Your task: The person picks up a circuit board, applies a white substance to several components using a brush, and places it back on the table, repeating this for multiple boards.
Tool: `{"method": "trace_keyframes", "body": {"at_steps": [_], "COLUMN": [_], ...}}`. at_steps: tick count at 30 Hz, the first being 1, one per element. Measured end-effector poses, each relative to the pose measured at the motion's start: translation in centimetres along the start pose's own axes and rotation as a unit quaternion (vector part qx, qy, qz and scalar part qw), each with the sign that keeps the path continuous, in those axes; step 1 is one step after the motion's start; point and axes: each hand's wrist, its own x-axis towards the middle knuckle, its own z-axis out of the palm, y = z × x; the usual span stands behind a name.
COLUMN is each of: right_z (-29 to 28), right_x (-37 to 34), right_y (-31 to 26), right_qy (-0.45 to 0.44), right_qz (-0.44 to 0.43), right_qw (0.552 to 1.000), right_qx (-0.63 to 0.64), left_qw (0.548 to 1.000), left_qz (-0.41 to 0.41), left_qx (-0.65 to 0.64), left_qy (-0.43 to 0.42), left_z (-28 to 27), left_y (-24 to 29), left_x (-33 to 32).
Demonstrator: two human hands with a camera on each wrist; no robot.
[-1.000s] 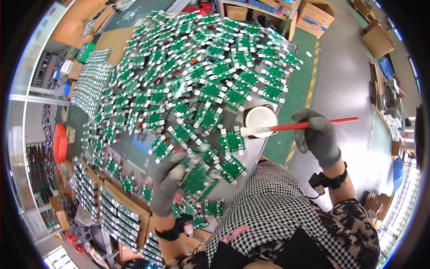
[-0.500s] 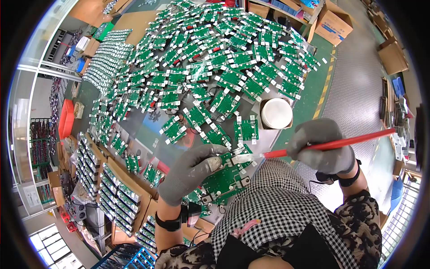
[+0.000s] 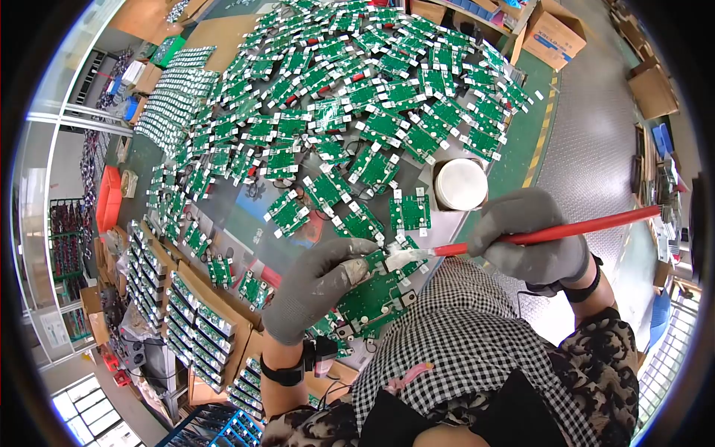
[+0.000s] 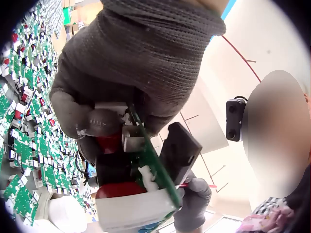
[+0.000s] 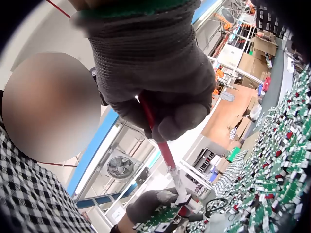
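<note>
My gloved left hand holds a green circuit board by its far left edge, close in front of the apron. The left wrist view shows the board edge-on, with black and red parts on its underside. In my gloved right hand is a red-handled brush, pinched between thumb and fingers. White-coated bristles lie at a white block on the board's upper edge, near the left thumb. The right wrist view also has the brush tip right at that block.
A white tub stands at the table's right edge, just beyond the right hand. Many green boards cover the table. Racks of boards stand at the left, and an open cardboard box sits at the far right.
The brush has gone from the tub's rim to the held board. The left hand has brought that board up and right to meet it. Over the last half second, both hands have barely moved.
</note>
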Motion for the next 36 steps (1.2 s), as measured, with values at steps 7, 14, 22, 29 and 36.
{"method": "trace_keyframes", "body": {"at_steps": [7,14,22,29,36], "right_z": [0.5,-0.2,0.5,0.2,0.7], "right_x": [-0.9,-0.8,-0.5,-0.2,-0.1], "right_y": [-0.6,-0.3,-0.7,-1.5,0.6], "right_qy": [-0.029,-0.071,-0.016,-0.025,-0.030], "right_qz": [-0.032,0.045,-0.007,-0.023,-0.001], "right_qw": [0.995,0.996,0.999,0.999,1.000], "right_qx": [0.090,0.035,0.043,0.017,-0.005], "left_qw": [0.997,0.995,0.995,0.996,0.997], "left_qz": [0.005,-0.017,-0.002,0.002,0.012], "left_qx": [-0.052,-0.075,-0.068,-0.042,-0.045], "left_qy": [0.057,0.066,0.069,0.083,0.069], "left_z": [-0.4,-0.5,-0.8,-0.8,-1.1], "left_y": [-0.3,-0.2,-0.8,-0.5,-0.9], "left_x": [0.0,-0.2,-0.2,-0.5,-0.5]}}
